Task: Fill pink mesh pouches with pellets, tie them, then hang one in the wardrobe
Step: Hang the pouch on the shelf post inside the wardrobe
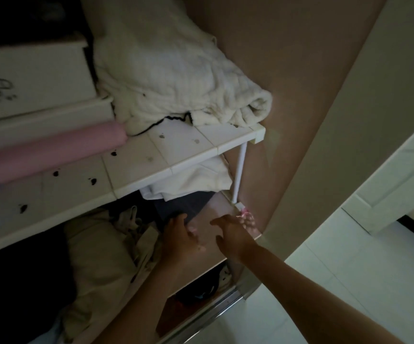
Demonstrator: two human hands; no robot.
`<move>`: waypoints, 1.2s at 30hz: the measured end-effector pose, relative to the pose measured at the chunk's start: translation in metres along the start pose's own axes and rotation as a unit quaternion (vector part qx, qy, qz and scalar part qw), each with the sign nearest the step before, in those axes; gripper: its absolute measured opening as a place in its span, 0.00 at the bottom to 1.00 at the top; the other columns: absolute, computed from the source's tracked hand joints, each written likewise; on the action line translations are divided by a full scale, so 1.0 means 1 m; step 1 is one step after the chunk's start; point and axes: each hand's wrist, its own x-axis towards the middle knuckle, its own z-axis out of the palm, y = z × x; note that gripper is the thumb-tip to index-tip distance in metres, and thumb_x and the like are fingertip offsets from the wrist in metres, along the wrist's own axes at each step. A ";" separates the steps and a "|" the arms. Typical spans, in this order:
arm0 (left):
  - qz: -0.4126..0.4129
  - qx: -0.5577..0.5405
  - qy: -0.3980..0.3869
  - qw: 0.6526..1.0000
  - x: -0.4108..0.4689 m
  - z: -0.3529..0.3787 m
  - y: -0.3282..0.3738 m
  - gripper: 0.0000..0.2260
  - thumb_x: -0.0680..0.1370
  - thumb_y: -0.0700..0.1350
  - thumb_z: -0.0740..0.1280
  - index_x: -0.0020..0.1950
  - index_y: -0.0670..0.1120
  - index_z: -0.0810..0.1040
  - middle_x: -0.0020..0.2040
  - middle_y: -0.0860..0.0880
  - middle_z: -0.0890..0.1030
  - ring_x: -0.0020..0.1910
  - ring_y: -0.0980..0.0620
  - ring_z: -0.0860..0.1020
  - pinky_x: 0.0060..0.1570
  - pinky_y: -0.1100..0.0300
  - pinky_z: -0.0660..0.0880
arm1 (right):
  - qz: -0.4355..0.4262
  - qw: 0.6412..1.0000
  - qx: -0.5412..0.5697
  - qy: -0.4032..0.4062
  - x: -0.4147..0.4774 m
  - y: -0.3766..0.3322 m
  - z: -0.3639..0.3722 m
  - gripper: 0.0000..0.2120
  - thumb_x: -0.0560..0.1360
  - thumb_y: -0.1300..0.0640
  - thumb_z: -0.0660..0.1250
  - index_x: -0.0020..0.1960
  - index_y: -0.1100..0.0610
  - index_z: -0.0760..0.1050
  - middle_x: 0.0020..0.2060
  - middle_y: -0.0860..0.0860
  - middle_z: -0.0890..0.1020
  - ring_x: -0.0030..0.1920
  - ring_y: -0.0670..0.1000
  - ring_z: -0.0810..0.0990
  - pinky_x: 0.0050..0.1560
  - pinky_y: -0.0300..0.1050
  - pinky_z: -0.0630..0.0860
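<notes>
dim wardrobe with brown inner walls, seen from just in front of its open side, pale floor tiles and a white panelled door off to the right. inside stands a white shelf rack, its top speckled with dark marks, held up at the near right corner by a thin white post. on the rack lies a rumpled cream blanket, with a pink roll beside it to the left and a white box behind that roll. under the rack a folded white cloth sits on top of a dark cloth, and a heap of beige clothes fills the lower left.

both arms reach in low, over a brown shelf board. the pink mesh pouch is at the foot of the white post, right by the wardrobe's side wall, small and blurred, so how it is fixed there i cannot tell. the right hand stretches towards it, thumb held out to the left, fingers extended and reaching the pouch; whether they pinch it or only touch it is lost in the blur. the left hand hovers just beside the right, apart from the pouch, its fingers loosely spread and the thumb lifted towards the dark cloth.
</notes>
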 end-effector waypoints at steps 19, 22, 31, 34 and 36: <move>-0.002 -0.251 -0.097 0.963 -0.036 -0.013 -0.008 0.10 0.77 0.38 0.69 0.52 0.52 0.78 0.46 0.56 0.81 0.48 0.57 0.79 0.43 0.70 0.75 | 0.026 0.991 0.114 0.057 -0.032 -0.038 0.030 0.21 0.76 0.62 0.65 0.67 0.49 0.76 0.59 0.49 0.82 0.54 0.47 0.81 0.55 0.34 0.72; -0.003 -0.312 -0.102 0.945 -0.054 -0.021 0.028 0.04 0.72 0.42 0.75 0.44 0.45 0.83 0.41 0.47 0.86 0.45 0.48 0.85 0.47 0.56 0.81 | -0.029 0.989 0.113 0.091 -0.052 -0.037 -0.004 0.24 0.74 0.63 0.67 0.68 0.49 0.75 0.59 0.49 0.82 0.48 0.37 0.77 0.52 0.25 0.69; 0.131 -0.321 0.011 0.938 -0.138 -0.057 0.149 0.15 0.73 0.40 0.74 0.55 0.47 0.72 0.48 0.48 0.82 0.46 0.55 0.81 0.42 0.66 0.77 | -0.199 0.950 0.105 0.216 -0.143 -0.049 -0.131 0.28 0.74 0.65 0.73 0.72 0.53 0.72 0.61 0.47 0.72 0.58 0.46 0.76 0.59 0.28 0.71; 0.200 -0.289 0.052 0.935 -0.164 -0.076 0.182 0.09 0.74 0.45 0.72 0.52 0.51 0.76 0.47 0.54 0.83 0.47 0.55 0.82 0.48 0.59 0.78 | -0.239 0.930 0.086 0.265 -0.164 -0.060 -0.172 0.26 0.75 0.62 0.73 0.72 0.54 0.73 0.63 0.49 0.74 0.58 0.42 0.75 0.59 0.23 0.67; 0.243 -0.267 0.071 0.930 -0.176 -0.093 0.202 0.09 0.75 0.47 0.72 0.51 0.56 0.77 0.48 0.56 0.83 0.47 0.59 0.82 0.50 0.58 0.79 | -0.259 0.916 0.089 0.293 -0.175 -0.069 -0.198 0.25 0.76 0.60 0.74 0.71 0.54 0.73 0.62 0.50 0.76 0.57 0.40 0.76 0.59 0.24 0.69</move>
